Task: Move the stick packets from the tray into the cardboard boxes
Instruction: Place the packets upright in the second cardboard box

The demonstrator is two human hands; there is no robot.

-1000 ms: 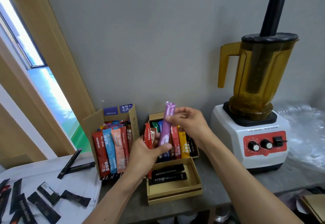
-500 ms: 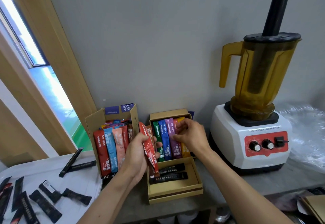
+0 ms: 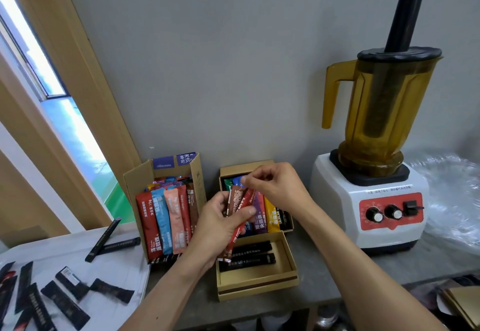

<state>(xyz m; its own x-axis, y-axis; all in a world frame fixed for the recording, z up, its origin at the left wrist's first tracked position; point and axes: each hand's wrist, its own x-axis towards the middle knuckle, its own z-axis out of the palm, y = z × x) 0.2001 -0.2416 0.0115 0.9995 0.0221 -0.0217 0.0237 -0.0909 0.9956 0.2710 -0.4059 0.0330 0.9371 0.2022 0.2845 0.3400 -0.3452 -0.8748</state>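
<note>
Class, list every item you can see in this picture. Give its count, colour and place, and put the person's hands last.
tall cardboard box: one, brown, by the wall, centre-left, full of upright coloured stick packets.
flat cardboard box: one, brown, centre, holding coloured packets; its front half holds a few black packets.
held stick packets: at least two, red and brown, over the flat box.
black stick packets: about ten, scattered on the white tray, lower left.
blender: one, white base, red panel, amber jug, black tamper, right.
plastic sheet: one, clear, far right.
left hand: grips the held packets.
right hand: fingertips at their tops.
</note>
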